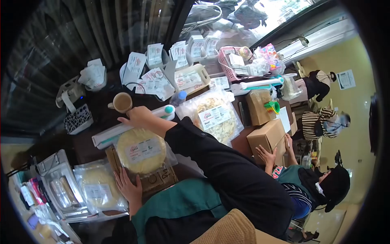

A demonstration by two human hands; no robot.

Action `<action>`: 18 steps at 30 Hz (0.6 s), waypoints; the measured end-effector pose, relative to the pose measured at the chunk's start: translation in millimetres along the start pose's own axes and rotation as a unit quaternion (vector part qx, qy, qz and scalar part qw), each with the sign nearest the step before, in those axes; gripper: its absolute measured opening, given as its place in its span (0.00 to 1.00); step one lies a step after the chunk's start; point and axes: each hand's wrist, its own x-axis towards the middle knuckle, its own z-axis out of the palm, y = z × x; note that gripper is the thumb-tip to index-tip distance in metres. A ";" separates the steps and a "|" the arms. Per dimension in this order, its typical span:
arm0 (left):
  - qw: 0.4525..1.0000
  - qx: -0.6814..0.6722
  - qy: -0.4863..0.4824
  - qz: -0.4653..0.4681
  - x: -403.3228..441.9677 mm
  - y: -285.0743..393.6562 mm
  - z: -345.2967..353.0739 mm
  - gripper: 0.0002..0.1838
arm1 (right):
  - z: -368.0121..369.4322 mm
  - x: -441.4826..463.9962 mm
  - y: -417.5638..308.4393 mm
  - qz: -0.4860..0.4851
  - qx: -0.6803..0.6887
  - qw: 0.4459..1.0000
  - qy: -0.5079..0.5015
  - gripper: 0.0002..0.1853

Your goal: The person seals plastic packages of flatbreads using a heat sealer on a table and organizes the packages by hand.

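My right hand reaches across a white heat sealer, fingers curled over its arm and thumb stuck out. A brown mug stands just beyond my fingertips. Below the sealer lies a clear bag with a round, pale flat pizza and a printed label, its upper edge against the sealer. My left hand lies flat with spread fingers at the bag's lower edge, over a piece of brown cardboard. Another bagged pizza lies to the left, and a labelled beef pizza to the right.
Label stacks and a pink basket line the window side. A phone and a silver machine stand at left. A second heat sealer lies at right. There, a co-worker's hands touch a cardboard box.
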 end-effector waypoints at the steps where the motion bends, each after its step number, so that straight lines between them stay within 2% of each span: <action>1: 1.000 -0.013 0.014 -0.007 -0.3 -1.0 2.3 0.34 | 0.0 0.6 -1.4 -0.003 0.002 1.000 0.001 0.38; 18: 0.997 -0.027 0.074 0.020 -5.8 -6.1 6.4 0.25 | -11.8 -1.0 -7.3 0.010 0.001 0.999 -0.041 0.37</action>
